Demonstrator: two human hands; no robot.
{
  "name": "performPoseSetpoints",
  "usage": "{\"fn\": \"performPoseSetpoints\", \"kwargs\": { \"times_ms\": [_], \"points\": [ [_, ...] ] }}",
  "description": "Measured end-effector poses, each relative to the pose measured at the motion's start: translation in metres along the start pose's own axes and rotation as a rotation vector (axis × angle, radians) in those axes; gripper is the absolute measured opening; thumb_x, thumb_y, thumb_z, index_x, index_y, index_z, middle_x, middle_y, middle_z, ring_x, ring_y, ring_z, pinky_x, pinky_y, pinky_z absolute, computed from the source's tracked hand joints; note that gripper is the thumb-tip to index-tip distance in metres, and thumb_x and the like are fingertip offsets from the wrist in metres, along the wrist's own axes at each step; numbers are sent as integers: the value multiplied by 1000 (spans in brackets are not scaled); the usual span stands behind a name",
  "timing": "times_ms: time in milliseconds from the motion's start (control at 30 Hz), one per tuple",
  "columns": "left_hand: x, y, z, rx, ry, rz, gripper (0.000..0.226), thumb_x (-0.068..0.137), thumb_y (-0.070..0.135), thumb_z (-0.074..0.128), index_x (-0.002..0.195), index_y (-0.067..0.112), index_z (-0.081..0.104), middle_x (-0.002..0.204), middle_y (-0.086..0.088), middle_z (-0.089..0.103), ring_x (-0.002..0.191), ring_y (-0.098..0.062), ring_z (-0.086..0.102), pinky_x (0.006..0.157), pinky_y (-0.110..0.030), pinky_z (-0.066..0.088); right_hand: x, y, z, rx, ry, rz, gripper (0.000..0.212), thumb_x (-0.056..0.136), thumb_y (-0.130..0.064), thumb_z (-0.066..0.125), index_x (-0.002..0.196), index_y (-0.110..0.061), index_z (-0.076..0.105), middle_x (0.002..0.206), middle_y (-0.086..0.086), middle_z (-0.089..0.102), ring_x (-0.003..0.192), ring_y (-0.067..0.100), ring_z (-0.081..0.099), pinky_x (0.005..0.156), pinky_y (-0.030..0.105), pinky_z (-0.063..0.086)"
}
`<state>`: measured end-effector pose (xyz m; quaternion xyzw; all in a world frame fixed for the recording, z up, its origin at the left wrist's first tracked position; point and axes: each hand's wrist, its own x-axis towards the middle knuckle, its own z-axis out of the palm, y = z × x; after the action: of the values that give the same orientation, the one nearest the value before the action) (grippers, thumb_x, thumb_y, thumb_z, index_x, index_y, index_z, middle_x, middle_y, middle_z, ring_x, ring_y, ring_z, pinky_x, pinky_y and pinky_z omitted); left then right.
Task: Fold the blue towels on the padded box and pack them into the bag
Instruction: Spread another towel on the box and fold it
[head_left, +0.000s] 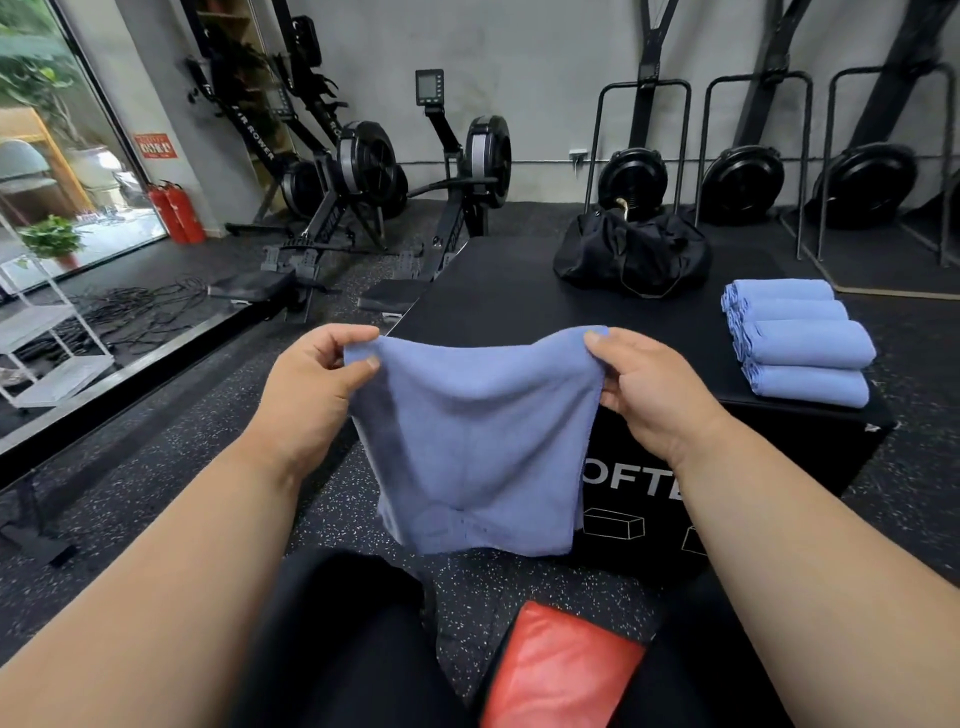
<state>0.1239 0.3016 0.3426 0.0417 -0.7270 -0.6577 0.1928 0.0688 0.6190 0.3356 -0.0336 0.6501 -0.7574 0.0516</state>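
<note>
A blue towel (475, 441) hangs in the air in front of the black padded box (519, 296), doubled over, its lower edge near my knees. My left hand (311, 384) pinches its upper left corner and my right hand (644, 384) pinches its upper right corner. Several folded blue towels (800, 340) lie in a row on the right side of the box top. The black bag (631, 254) sits slumped at the far end of the box, beyond the folded towels.
Rowing machines (363, 171) stand on the speckled rubber floor to the far left of the box. Ski machines with black flywheels (743, 176) line the back wall. A red pad (561, 670) lies under me between my legs. A white shelf (47, 332) stands by the window.
</note>
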Motion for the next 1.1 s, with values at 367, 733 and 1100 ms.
{"fn": "performPoseSetpoints", "kwargs": {
  "times_ms": [367,733,1100],
  "points": [
    [-17,-19,2,-560,-134,-523,44,102,12,55,142,29,64,107,-4,76,89,-17,72,88,-35,53,-2,10,-9,-92,76,-91,25,107,-28,60,99,-13,78,93,3,78,83,12,69,79,32,56],
    [-15,-8,11,-584,28,-347,35,101,-3,54,123,23,63,102,-2,64,90,-13,63,61,-19,56,6,19,-23,-141,190,-117,26,99,-36,72,86,-14,77,81,-6,75,73,6,63,77,28,52],
    [-2,-1,11,-462,59,-257,41,92,-17,56,95,23,58,76,-3,55,67,-11,59,68,-22,47,10,16,-26,-71,175,-178,19,101,-33,70,91,-17,76,85,-7,73,78,7,63,82,31,54]
  ]
}}
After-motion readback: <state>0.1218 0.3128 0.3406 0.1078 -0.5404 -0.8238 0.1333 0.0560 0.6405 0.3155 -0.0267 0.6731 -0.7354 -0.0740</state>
